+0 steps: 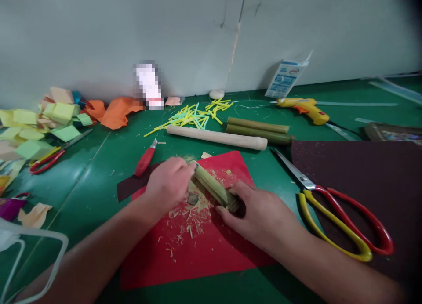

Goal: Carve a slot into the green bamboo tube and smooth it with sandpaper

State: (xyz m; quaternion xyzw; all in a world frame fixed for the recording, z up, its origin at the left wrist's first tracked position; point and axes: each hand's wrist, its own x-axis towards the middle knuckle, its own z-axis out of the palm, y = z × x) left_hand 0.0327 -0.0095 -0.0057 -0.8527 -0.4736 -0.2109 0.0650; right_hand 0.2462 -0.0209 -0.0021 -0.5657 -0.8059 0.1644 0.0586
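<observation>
Both hands work over a red sheet (211,255) on the green table. My right hand (257,216) grips the near end of a short green bamboo piece (211,184) that lies tilted across the sheet. My left hand (169,181) is closed in a pinch at the piece's far end; whatever it holds is hidden. Pale shavings (187,218) and a small dark chip (193,199) litter the sheet under the hands.
A red-handled knife (145,160) lies left of the sheet. Large red-and-yellow scissors (332,211) lie right, on a dark sheet (362,172). Behind are a wooden dowel (216,137), two bamboo sticks (259,130), yellow strips (194,115), a glue gun (305,107), and paper scraps (49,124) with small scissors (49,159).
</observation>
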